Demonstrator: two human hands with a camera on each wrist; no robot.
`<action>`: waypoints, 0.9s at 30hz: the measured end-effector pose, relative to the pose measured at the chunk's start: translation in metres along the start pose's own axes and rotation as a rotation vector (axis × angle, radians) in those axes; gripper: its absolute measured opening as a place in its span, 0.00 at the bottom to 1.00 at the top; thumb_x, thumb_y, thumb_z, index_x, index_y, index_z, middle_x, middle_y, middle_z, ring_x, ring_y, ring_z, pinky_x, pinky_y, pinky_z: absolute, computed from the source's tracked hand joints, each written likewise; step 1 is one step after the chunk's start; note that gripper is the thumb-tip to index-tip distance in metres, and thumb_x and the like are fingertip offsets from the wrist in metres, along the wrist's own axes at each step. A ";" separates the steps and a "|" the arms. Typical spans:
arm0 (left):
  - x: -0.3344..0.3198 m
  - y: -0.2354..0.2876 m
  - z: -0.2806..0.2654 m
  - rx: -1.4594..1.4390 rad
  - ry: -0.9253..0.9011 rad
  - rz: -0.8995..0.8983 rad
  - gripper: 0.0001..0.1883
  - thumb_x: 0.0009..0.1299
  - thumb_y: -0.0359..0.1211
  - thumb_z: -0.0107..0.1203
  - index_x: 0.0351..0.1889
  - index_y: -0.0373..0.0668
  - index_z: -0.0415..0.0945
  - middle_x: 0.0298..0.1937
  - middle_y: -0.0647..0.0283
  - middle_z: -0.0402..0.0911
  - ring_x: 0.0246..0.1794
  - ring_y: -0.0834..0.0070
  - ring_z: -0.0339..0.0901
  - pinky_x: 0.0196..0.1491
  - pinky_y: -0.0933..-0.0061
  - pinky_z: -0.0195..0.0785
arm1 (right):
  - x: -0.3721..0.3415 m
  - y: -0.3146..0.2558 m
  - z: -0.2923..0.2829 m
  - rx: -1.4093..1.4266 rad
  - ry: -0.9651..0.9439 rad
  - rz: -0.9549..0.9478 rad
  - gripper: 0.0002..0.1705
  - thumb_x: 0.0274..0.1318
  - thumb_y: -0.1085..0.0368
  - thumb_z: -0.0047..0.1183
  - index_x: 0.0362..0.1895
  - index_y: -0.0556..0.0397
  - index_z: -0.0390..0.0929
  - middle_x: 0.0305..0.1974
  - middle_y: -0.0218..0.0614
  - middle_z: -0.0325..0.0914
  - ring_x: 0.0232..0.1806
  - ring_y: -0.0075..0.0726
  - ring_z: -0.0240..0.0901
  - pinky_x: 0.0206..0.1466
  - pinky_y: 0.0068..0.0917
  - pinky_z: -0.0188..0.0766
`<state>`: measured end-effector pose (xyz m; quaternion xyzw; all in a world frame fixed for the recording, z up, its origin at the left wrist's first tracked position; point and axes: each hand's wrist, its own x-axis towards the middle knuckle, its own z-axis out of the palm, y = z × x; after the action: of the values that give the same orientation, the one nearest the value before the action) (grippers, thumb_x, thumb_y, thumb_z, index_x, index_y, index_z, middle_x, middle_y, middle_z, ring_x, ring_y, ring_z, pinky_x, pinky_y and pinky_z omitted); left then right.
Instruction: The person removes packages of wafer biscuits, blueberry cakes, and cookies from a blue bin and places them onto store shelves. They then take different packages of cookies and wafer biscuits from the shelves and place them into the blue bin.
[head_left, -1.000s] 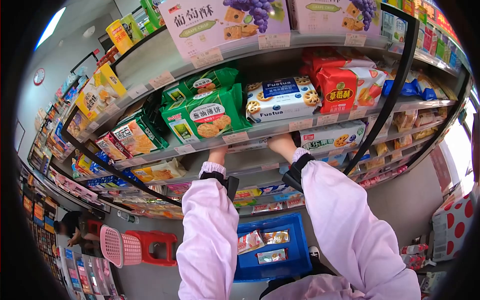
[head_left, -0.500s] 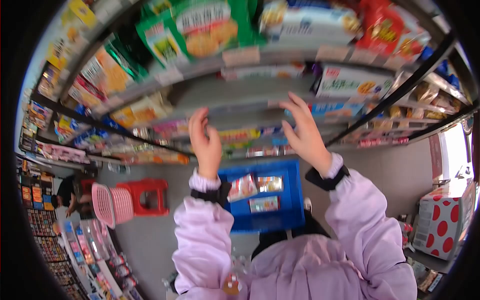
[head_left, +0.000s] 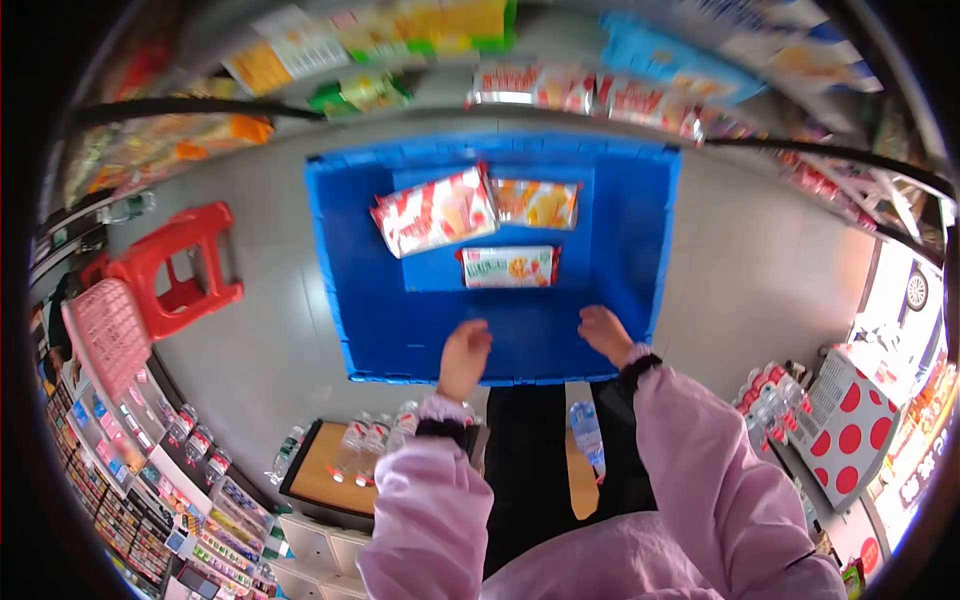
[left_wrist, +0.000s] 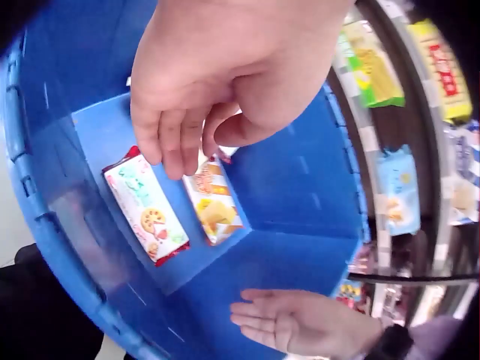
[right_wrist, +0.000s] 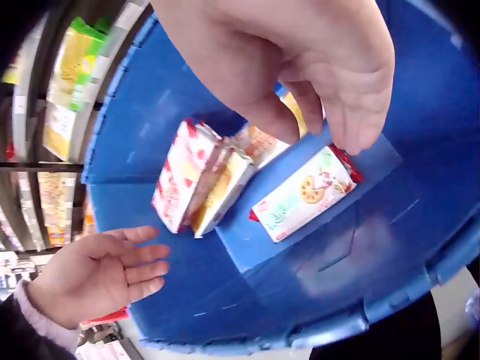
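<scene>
Both hands hover over the near part of a blue crate (head_left: 330,270), and neither holds anything. The left hand (head_left: 466,358) is at the near left, fingers loosely bent; the right hand (head_left: 606,334) is at the near right, also loosely bent. Inside the crate lie a red-and-white packet (head_left: 436,210), an orange packet (head_left: 537,204) and a white packet with red ends (head_left: 510,267). In the right wrist view another yellowish packet (right_wrist: 223,192) leans beside the red-and-white one (right_wrist: 184,177).
Shelves with snack packets (head_left: 532,86) run along the far side. On the left stand a red stool (head_left: 180,270) and a pink basket (head_left: 108,335). Bottles (head_left: 372,440) stand on a wooden surface (head_left: 330,470) at the near left; a dotted box (head_left: 845,425) is at the right.
The hands have come away from the shelf, back and down over the crate. The view has tilted down, so the crate fills the middle.
</scene>
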<state>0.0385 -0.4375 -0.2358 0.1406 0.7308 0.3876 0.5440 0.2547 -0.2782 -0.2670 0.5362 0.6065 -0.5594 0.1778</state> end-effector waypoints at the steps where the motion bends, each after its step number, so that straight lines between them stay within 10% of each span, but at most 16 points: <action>1: 0.022 -0.011 -0.001 -0.006 0.002 -0.139 0.13 0.63 0.22 0.42 0.47 0.35 0.69 0.33 0.59 0.76 0.30 0.77 0.74 0.32 0.80 0.67 | 0.024 0.017 0.015 -0.086 0.015 -0.033 0.19 0.41 0.67 0.49 0.41 0.62 0.72 0.40 0.53 0.73 0.46 0.54 0.69 0.49 0.36 0.66; 7: 0.163 -0.140 -0.010 0.341 -0.041 -0.283 0.20 0.61 0.32 0.49 0.51 0.33 0.69 0.28 0.62 0.74 0.22 0.79 0.68 0.22 0.79 0.60 | 0.131 0.036 0.059 -0.116 0.050 0.068 0.17 0.38 0.66 0.50 0.35 0.63 0.75 0.38 0.57 0.74 0.44 0.59 0.69 0.47 0.40 0.67; 8: 0.171 -0.132 0.001 0.273 0.007 -0.205 0.17 0.56 0.29 0.44 0.41 0.29 0.72 0.41 0.38 0.74 0.42 0.43 0.70 0.46 0.60 0.64 | 0.142 0.036 0.062 -0.081 0.070 0.020 0.16 0.37 0.67 0.51 0.34 0.63 0.76 0.36 0.57 0.75 0.42 0.60 0.70 0.45 0.41 0.68; 11: 0.233 -0.237 -0.001 0.495 0.247 -0.236 0.17 0.55 0.32 0.50 0.39 0.28 0.71 0.40 0.40 0.75 0.40 0.48 0.74 0.42 0.60 0.67 | 0.190 0.070 0.076 -0.041 0.016 0.158 0.18 0.37 0.68 0.54 0.36 0.65 0.74 0.35 0.54 0.75 0.40 0.54 0.72 0.44 0.36 0.68; 17: 0.236 -0.222 0.012 -0.076 0.232 -0.386 0.16 0.54 0.29 0.54 0.39 0.29 0.72 0.34 0.57 0.77 0.34 0.72 0.75 0.35 0.72 0.67 | 0.230 0.112 0.094 0.320 -0.127 0.192 0.20 0.43 0.74 0.53 0.45 0.65 0.70 0.44 0.43 0.75 0.44 0.36 0.72 0.50 0.28 0.65; 20: 0.228 -0.216 0.009 -0.154 0.285 -0.442 0.15 0.55 0.29 0.54 0.39 0.30 0.72 0.33 0.59 0.77 0.32 0.74 0.74 0.35 0.73 0.67 | 0.222 0.108 0.099 0.685 -0.206 0.125 0.20 0.44 0.74 0.52 0.46 0.63 0.71 0.44 0.41 0.75 0.45 0.34 0.71 0.51 0.26 0.64; 27: 0.139 -0.127 0.009 -0.395 0.256 -0.404 0.17 0.58 0.25 0.48 0.46 0.33 0.71 0.40 0.59 0.77 0.38 0.71 0.75 0.41 0.71 0.67 | 0.147 0.067 0.061 0.546 -0.039 -0.040 0.20 0.39 0.71 0.55 0.42 0.63 0.72 0.38 0.46 0.76 0.41 0.38 0.73 0.46 0.30 0.67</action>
<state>0.0229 -0.4307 -0.4233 -0.1659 0.7171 0.4206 0.5303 0.2347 -0.2778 -0.4386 0.5414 0.4402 -0.7158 0.0273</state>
